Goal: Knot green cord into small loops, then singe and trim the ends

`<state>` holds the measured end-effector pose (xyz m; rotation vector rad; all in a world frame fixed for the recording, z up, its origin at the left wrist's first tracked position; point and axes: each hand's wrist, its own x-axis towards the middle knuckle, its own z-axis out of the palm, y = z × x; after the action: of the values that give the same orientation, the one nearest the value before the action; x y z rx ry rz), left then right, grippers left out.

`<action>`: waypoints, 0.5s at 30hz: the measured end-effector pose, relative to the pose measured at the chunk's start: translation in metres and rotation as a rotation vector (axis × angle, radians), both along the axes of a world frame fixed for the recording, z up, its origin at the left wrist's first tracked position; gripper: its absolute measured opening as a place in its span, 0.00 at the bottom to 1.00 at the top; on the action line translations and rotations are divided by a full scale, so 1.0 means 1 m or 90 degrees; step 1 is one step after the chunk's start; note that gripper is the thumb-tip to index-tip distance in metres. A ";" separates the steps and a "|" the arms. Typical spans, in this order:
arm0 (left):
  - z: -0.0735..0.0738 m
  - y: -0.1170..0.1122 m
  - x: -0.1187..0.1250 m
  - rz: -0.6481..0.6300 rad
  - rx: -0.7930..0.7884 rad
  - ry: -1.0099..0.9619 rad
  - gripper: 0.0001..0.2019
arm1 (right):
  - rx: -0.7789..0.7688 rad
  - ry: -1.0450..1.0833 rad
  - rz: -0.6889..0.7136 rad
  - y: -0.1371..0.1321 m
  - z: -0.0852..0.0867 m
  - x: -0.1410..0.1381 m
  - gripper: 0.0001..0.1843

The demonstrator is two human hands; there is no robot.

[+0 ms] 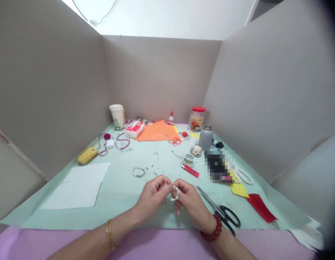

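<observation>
Over the near middle of the table, my left hand (153, 194) and my right hand (189, 198) meet, fingertips almost touching. Both pinch a small looped braided cord (175, 195), pale white-green, curled into a ring. My fingers cover part of it. Just beyond my left hand lies a thin grey-green cord bracelet (139, 172) with tiny cut scraps around it. A slim red tool (190, 170) and a spool of pale cord (188, 159) are past my right hand. Black-handled scissors (220, 210) lie beside my right wrist, blades pointing away.
White cloth (77, 187) and a yellow corn-shaped object (87, 155) are on the left. Orange paper (156, 131), a tissue pack (134, 129) and a paper cup (117, 117) sit farther back. A grey bottle (206, 138) and red-lidded jar (197, 120) stand right; grey panels enclose the table.
</observation>
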<state>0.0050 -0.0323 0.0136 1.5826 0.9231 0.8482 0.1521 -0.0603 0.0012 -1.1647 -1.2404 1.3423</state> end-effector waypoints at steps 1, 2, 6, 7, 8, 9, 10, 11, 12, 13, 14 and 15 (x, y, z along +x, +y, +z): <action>0.001 0.001 0.000 -0.018 -0.058 -0.029 0.09 | 0.000 0.007 0.009 0.000 -0.002 -0.001 0.16; 0.001 0.002 0.000 -0.035 -0.100 -0.052 0.10 | 0.002 0.006 0.013 0.001 -0.003 -0.001 0.16; 0.001 0.007 0.000 -0.069 -0.152 -0.087 0.13 | 0.011 -0.006 -0.013 0.001 -0.007 -0.001 0.16; 0.001 0.007 0.001 -0.075 -0.151 -0.092 0.13 | 0.009 0.002 -0.017 0.001 -0.006 0.000 0.15; 0.001 0.006 0.001 -0.079 -0.147 -0.102 0.13 | 0.007 0.013 -0.020 0.000 -0.005 0.000 0.15; 0.002 0.006 0.001 -0.080 -0.140 -0.113 0.13 | 0.003 0.026 -0.023 0.000 -0.003 0.000 0.15; 0.002 0.005 0.001 -0.080 -0.132 -0.122 0.13 | 0.000 0.038 -0.027 -0.001 -0.002 0.000 0.15; 0.002 0.004 0.001 -0.077 -0.124 -0.128 0.12 | -0.002 0.050 -0.029 -0.001 0.000 0.001 0.14; 0.002 0.004 0.001 -0.070 -0.117 -0.131 0.12 | -0.003 0.062 -0.028 -0.002 0.001 0.001 0.13; 0.002 0.004 0.001 -0.061 -0.110 -0.130 0.11 | -0.005 0.074 -0.027 -0.002 0.002 0.001 0.13; 0.001 0.004 0.001 -0.055 -0.106 -0.124 0.10 | -0.006 0.085 -0.026 -0.003 0.002 0.001 0.12; 0.001 0.004 0.000 -0.055 -0.106 -0.114 0.09 | -0.007 0.098 -0.022 -0.003 0.003 0.002 0.11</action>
<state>0.0053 -0.0281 0.0147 1.3694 0.7715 0.8166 0.1537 -0.0631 0.0039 -1.0651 -1.0989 1.3880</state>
